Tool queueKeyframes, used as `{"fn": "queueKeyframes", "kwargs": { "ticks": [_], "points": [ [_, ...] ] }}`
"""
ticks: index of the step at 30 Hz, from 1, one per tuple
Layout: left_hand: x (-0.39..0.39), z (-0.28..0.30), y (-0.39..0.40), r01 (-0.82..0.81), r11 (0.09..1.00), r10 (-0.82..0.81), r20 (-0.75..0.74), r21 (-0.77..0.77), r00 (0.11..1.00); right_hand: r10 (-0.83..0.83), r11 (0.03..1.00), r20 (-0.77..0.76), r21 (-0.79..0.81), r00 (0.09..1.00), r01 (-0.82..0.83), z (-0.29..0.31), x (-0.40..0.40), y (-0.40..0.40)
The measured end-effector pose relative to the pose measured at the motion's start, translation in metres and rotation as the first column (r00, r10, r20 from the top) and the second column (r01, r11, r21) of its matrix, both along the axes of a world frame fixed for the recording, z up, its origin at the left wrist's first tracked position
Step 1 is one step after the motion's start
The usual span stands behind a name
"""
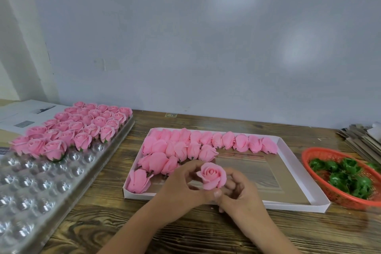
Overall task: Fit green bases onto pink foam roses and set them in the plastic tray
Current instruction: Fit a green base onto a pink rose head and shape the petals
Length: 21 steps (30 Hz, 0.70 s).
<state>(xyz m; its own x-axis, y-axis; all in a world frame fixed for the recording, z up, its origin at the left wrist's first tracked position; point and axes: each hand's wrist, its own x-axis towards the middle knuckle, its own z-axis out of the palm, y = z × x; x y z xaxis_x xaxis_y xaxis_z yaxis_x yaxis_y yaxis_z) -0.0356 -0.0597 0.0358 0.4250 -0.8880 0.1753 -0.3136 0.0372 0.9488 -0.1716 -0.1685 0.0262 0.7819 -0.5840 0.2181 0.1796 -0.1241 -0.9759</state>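
Note:
One pink foam rose is held upright between both hands, above the front edge of the white cardboard box. My left hand pinches its left side and my right hand curls around its base from below. Whether a green base is on it is hidden by my fingers. Several loose roses lie in the box. The clear plastic tray on the left has several finished roses in its far rows. Green bases lie in an orange basket at the right.
All of this stands on a wooden table against a pale wall. Newspaper lies behind the plastic tray. A stack of flat cardboard pieces sits at the far right behind the basket.

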Motion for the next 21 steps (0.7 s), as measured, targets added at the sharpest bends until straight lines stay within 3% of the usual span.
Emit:
{"fn": "queueKeyframes", "kwargs": {
  "ticks": [6,10,16,21],
  "points": [
    [0.009,0.01,0.005,-0.087,0.996,0.087,0.003,-0.016,0.996,0.016,0.999,-0.053,0.035,0.998,-0.014,-0.001,0.001,0.001],
    [0.039,0.036,0.022,-0.252,0.967,0.252,-0.016,-0.024,0.968,-0.015,0.998,-0.036,0.064,0.999,0.017,-0.003,0.0,-0.003],
    [0.116,0.063,0.061,-0.557,0.83,0.551,0.113,0.02,0.827,0.005,0.999,-0.047,0.049,0.999,-0.002,-0.005,0.0,-0.003],
    [0.181,0.056,0.1,-0.664,0.731,0.609,0.289,0.158,0.739,0.008,0.999,-0.062,0.052,0.998,-0.004,-0.005,0.0,-0.004]
  ]
}}
